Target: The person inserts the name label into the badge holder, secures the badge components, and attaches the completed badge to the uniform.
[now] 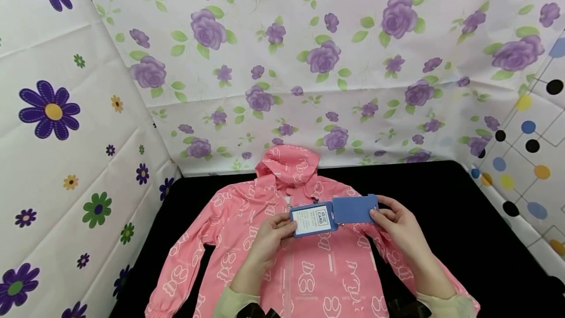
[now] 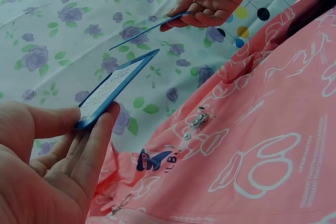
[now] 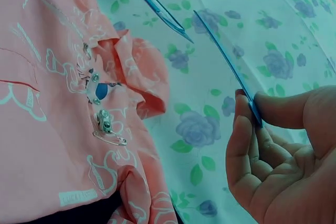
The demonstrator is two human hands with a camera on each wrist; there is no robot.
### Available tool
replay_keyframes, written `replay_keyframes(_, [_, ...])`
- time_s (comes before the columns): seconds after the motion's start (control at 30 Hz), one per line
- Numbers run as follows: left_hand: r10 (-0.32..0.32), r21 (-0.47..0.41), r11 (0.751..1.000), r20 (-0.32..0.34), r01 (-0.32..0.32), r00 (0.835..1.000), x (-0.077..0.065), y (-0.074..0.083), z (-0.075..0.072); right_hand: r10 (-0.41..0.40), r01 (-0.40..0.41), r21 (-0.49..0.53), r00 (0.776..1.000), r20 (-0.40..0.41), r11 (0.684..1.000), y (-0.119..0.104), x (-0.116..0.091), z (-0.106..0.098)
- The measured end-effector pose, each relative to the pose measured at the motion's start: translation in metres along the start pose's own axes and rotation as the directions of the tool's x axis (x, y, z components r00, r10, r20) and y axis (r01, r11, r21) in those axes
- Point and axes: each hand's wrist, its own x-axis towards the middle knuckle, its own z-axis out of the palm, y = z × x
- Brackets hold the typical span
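My left hand (image 1: 270,240) pinches the left end of a blue ID card holder (image 1: 304,234) between thumb and fingers. A white insert printed "ID/IC CARD" faces up in it. The right hand (image 1: 400,225) pinches the right end of a flat blue plastic panel (image 1: 353,209), about the holder's size. Seen from the left wrist, a gap separates the panel (image 2: 137,37) from the holder (image 2: 116,94). Both pieces are held up over a pink hooded jacket (image 1: 304,269) with white outline prints. Metal badge clips (image 3: 105,121) and a safety pin (image 3: 111,138) lie on the jacket's chest.
The jacket lies spread on a black-covered table (image 1: 423,185), hood toward the back and sleeves out to both sides. A purple-flowered sheet (image 1: 282,77) hangs behind. Patterned sheets also close off the left and right sides.
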Motion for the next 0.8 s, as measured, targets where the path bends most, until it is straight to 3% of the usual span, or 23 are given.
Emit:
replay_keyframes(0.33, [-0.008, -0.010, 1.000, 0.008, 0.008, 1.000, 0.0005, -0.0012, 0.0023, -0.017, 0.016, 0.013, 0.999, 0.042, 1.000, 0.0005, -0.0015, 0.0055])
replay_keyframes(0.8, [-0.026, -0.002, 1.000, 0.025, 0.026, 0.999, -0.0006, 0.0009, 0.0014, 0.053, -0.054, 0.009, 0.997, 0.061, 0.999, -0.0052, 0.0004, 0.0033])
